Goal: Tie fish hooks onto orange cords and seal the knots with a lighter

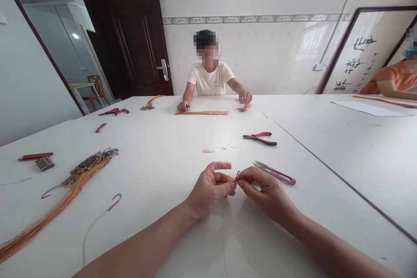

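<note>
Over the near middle of the table, my left hand [211,189] and my right hand [260,184] meet fingertip to fingertip. Between them is a fish hook [239,173], its dark bend showing above the pinched fingers; the shank is mostly hidden. Both thumbs and forefingers are closed on it where orange line seems to be wound. My left index finger, with a tan wrap near its tip, points outward. A thin line [223,234] hangs from below my left hand toward the table's near edge. Thread snips [276,173] lie just beyond my right hand.
Left of my arms lie a bundle of hooks with orange lines [81,178] and a single tied hook [114,202]. Pliers [260,138] and small scraps [224,147] lie ahead. Across the table [156,139], a person [210,78] handles orange lines; another person [394,80] sits far right.
</note>
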The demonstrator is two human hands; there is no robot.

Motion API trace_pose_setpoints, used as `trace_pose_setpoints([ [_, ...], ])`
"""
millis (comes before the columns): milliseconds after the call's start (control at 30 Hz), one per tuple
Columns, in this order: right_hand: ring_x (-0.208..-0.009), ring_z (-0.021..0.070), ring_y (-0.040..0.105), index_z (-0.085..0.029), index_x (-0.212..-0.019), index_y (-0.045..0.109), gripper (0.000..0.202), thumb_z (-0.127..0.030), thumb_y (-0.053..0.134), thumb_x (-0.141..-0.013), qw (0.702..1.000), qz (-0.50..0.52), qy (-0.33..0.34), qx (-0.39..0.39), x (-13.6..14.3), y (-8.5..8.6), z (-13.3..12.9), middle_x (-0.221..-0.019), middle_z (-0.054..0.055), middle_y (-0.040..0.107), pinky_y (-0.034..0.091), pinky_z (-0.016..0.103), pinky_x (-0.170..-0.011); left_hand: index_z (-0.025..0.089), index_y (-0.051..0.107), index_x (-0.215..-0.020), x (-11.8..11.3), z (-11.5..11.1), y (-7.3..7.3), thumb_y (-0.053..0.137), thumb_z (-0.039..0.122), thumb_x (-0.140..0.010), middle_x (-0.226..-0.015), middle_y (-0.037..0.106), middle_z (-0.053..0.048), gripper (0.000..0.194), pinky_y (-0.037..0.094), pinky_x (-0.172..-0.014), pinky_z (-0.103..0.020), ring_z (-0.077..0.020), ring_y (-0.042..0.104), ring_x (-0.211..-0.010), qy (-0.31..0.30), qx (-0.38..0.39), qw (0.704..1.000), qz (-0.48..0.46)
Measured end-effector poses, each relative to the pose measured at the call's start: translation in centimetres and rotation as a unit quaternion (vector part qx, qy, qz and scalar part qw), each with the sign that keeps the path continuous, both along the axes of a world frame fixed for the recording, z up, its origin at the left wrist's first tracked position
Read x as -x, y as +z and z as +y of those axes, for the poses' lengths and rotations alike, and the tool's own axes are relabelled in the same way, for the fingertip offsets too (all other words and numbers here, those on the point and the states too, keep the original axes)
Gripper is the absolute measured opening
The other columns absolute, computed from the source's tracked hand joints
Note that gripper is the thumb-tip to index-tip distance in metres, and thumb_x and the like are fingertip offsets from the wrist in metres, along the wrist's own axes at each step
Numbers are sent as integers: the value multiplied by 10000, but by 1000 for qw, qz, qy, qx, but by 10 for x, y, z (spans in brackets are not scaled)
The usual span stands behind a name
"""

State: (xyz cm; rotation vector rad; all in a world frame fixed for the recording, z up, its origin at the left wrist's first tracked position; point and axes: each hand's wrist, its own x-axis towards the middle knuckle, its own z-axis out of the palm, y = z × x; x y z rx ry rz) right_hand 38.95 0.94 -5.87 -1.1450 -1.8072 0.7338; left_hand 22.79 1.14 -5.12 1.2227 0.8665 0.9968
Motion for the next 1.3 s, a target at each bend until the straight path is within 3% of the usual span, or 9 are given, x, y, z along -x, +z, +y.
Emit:
trace_pose_setpoints([
  [133, -665, 132, 493, -194, -688, 537, 155, -278, 440, -776, 998, -26, -58, 3, -5, 7, 2, -703, 14, 543, 383, 239, -583, 192, 448, -1032, 0, 0, -1, 612, 230, -700, -716, 549, 4, 373, 379, -629, -255, -106, 517, -638, 6, -3, 1000, 9],
  [233, -618, 119, 479, -185, -687, 527, 206, -319, 412, -794, 995, -8, -92, 47, -7, 9, 3, -672, 8, 541, 368, 228, -548, 197, 444, -1032, 1, 1, -2, 606, 220, -705, -710, 550, 11, 366, 386, -648, -262, -101, 513, -639, 7, -1, 1000, 7],
  [467, -641, 129, 483, -188, -764, 569, 278, -428, 432, -794, 992, 35, 10, 118, -2, 3, -2, -717, 21, 578, 362, 237, -552, 195, 453, -1031, -1, 0, -2, 609, 229, -709, -706, 540, 15, 359, 392, -663, -264, -93, 507, -640, 6, -14, 1000, 1],
  [800, -578, 99, 441, -190, -736, 574, 257, -435, 498, -756, 984, 71, -2, 164, 1, 2, -5, -665, 1, 564, 338, 214, -508, 201, 474, -1017, -3, -1, -6, 627, 224, -691, -700, 521, 21, 361, 405, -659, -255, -94, 501, -655, -7, -38, 999, 7],
  [967, -629, 114, 460, -193, -767, 594, 296, -463, 473, -765, 986, 80, -45, 141, -1, 5, -2, -712, 15, 570, 363, 229, -552, 201, 475, -1019, -3, -2, -6, 604, 217, -709, -710, 536, 12, 336, 414, -685, -274, -97, 505, -663, -1, -44, 999, 16],
  [1300, -617, 114, 448, -186, -717, 575, 271, -430, 471, -774, 988, 76, -38, 126, 0, 4, -4, -656, 7, 539, 368, 232, -565, 197, 500, -983, -3, -3, -3, 616, 225, -700, -714, 549, 4, 308, 412, -696, -274, -106, 518, -682, -5, -40, 999, 14],
])
